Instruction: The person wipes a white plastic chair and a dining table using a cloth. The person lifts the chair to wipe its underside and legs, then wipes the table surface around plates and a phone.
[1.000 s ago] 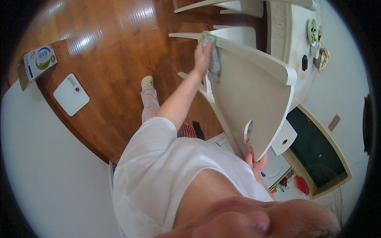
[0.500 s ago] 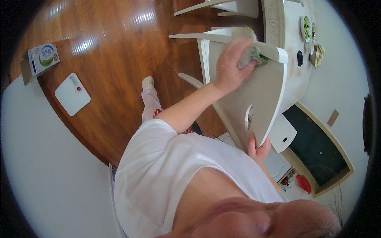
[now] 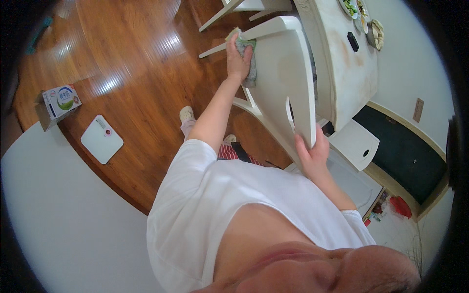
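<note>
A white wooden chair (image 3: 276, 63) with a slot cut through its panel is in front of me. My left hand (image 3: 238, 61) is closed round a grey-green cloth (image 3: 249, 71), pressed against the chair's left edge. A pale yellow-green part of the cloth shows above my fingers. On the right, my right hand (image 3: 313, 152) grips the panel's rim near the slot, its thumb on the near face. The fingers behind the panel are partly hidden.
A white table (image 3: 337, 73) right of the chair bears dishes of food (image 3: 349, 9) and a small black object (image 3: 352, 41). Another white chair (image 3: 254, 5) stands beyond. On the wooden floor lie a white scale (image 3: 101, 139) and a carton (image 3: 61, 102). A second slotted panel (image 3: 355, 144) is at right.
My left hand has moved the cloth leftward, from near the panel's upper right corner to its left edge. The chair and my right hand now appear further left and higher or turned.
</note>
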A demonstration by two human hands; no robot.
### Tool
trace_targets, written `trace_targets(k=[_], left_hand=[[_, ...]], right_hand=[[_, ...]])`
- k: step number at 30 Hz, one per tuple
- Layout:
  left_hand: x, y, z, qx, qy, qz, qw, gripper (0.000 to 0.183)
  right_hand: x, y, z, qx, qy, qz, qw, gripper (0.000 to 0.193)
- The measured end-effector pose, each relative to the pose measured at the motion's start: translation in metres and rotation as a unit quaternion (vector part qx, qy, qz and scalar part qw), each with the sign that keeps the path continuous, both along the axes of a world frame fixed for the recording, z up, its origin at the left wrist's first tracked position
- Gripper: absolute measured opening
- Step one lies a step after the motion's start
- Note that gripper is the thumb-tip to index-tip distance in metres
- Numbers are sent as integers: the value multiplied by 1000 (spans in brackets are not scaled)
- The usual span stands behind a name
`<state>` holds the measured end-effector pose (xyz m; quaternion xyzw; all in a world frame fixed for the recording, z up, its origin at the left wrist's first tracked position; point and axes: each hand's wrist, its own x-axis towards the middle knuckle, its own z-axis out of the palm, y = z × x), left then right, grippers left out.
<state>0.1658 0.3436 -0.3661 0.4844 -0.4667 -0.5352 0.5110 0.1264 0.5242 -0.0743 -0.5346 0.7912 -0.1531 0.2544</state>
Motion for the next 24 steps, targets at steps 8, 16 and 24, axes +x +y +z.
trace_targets(k=[8, 16, 24], left_hand=[[-3, 42, 20, 177, 102, -17, 979, 53], [9, 115, 107, 130, 191, 1, 973, 45], [35, 163, 165, 111, 233, -28, 966, 34]], right_hand=[[-7, 4, -3, -55, -38, 34, 997, 36], [-20, 12, -18, -135, -46, 95, 985, 41], [-25, 12, -14, -127, -95, 95, 983, 42]])
